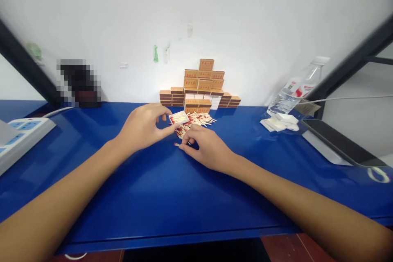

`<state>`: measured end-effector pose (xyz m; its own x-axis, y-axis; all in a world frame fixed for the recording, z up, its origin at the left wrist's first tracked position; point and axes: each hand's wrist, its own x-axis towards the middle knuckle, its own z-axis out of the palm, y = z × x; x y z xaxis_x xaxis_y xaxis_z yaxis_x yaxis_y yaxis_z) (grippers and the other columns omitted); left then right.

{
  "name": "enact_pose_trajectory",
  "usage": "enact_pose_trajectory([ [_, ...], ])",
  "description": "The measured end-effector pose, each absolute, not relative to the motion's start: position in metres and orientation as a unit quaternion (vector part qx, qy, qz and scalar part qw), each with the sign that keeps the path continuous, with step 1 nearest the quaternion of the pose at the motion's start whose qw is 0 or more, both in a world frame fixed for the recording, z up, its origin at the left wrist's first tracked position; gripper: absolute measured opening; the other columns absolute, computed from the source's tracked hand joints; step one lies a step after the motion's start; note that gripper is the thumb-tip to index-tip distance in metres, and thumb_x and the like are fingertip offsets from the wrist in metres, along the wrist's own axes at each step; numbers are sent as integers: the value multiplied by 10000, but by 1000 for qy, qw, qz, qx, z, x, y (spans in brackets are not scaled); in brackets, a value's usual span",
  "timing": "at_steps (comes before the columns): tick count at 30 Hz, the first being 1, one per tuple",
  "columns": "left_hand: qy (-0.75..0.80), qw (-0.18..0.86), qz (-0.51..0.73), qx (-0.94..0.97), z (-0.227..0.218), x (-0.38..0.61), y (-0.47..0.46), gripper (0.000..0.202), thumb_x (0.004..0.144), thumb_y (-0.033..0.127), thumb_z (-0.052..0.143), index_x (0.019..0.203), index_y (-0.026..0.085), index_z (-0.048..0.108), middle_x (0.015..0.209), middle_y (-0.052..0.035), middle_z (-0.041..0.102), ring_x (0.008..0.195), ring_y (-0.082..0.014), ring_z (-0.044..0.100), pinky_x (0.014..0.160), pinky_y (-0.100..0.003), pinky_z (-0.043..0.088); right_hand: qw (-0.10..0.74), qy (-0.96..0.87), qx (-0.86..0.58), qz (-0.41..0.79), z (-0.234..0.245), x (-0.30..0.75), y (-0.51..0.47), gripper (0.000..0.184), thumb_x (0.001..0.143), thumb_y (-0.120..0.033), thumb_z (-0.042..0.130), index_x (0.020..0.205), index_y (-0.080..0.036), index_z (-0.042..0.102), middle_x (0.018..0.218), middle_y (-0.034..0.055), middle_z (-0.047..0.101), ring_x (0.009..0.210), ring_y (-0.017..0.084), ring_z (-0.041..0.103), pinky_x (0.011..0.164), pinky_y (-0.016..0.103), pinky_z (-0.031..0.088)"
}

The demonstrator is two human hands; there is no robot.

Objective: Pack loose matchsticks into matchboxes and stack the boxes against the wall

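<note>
My left hand [144, 127] is closed on a small white matchbox tray [179, 118] with red-tipped matches in it, held just above the blue table [153, 196]. My right hand [204, 147] rests on the table beside it, fingers pinched on a few matches whose red tips [176, 144] poke out to the left. A loose heap of matches [199, 120] lies behind both hands. Behind the heap stands a stack of brown matchboxes [201, 86] against the white wall.
A white power strip [18, 135] sits at the left edge. At the right are a plastic water bottle [294, 90], several white empty trays [279, 122] and a dark phone [340, 141] on a white stand. A blurred dark object [78, 82] stands at the back left.
</note>
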<state>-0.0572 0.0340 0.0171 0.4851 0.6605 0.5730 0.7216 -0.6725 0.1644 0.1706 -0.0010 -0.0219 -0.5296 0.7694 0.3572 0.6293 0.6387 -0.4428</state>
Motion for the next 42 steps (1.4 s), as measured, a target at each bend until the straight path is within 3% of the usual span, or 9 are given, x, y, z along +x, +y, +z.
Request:
enact_pose_trajectory([
  [4, -398, 45, -297, -867, 15, -57, 33, 242, 891, 417, 709, 944, 183, 733, 836, -27, 697, 720, -161, 605, 684, -295, 443, 240, -881, -378, 151, -11, 186, 5, 119, 980, -201, 657, 864, -191, 629, 911, 36, 622, 804, 166, 558, 737, 299, 422],
  [10, -354, 13, -275, -894, 11, -48, 25, 285, 894, 452, 729, 1014, 195, 757, 835, -23, 714, 735, -166, 628, 683, -295, 462, 360, -833, -405, 116, 6, 207, 16, 124, 1008, -262, 624, 896, -212, 615, 913, 31, 595, 755, 161, 528, 686, 299, 405],
  [19, -380, 12, -303, -874, 17, -50, 27, 279, 888, 456, 734, 974, 193, 772, 818, -21, 732, 685, -152, 618, 656, -291, 460, 397, -820, -405, 69, 2, 196, 10, 66, 1016, -229, 591, 981, -206, 642, 936, 30, 592, 776, 158, 538, 704, 303, 410],
  [28, -438, 70, -323, -836, 19, -58, 34, 277, 892, 453, 722, 938, 181, 749, 849, -48, 745, 721, -179, 634, 675, -310, 456, 268, -885, -367, 98, -22, 179, 20, 58, 959, -233, 684, 972, -208, 634, 1082, 67, 601, 942, 200, 596, 848, 338, 471],
  [32, -432, 67, -320, -841, 16, -56, 33, 268, 894, 448, 717, 929, 184, 744, 843, -40, 735, 732, -181, 635, 683, -310, 457, 259, -879, -381, 127, -21, 177, 22, 74, 970, -188, 640, 902, -203, 616, 1040, 63, 602, 919, 197, 593, 834, 336, 468],
  [38, -431, 59, -310, -845, 13, -54, 31, 236, 873, 417, 730, 931, 189, 736, 847, -32, 720, 760, -189, 639, 702, -318, 456, 318, -855, -392, 124, -7, 190, 23, 65, 972, -226, 632, 913, -205, 616, 904, 29, 633, 777, 168, 545, 740, 309, 419],
  [40, -424, 50, -297, -854, 12, -52, 29, 241, 876, 423, 728, 940, 190, 735, 856, -34, 717, 777, -195, 644, 703, -318, 457, 340, -837, -408, 135, -4, 197, 26, 46, 973, -248, 630, 970, -203, 635, 855, 13, 637, 702, 153, 514, 695, 304, 407],
  [42, -404, 43, -285, -868, 10, -50, 27, 247, 890, 425, 720, 961, 189, 735, 867, -39, 716, 794, -198, 648, 705, -317, 463, 366, -817, -422, 143, -1, 202, 28, 138, 979, -268, 615, 1095, -204, 653, 844, 5, 638, 656, 144, 486, 669, 305, 408],
])
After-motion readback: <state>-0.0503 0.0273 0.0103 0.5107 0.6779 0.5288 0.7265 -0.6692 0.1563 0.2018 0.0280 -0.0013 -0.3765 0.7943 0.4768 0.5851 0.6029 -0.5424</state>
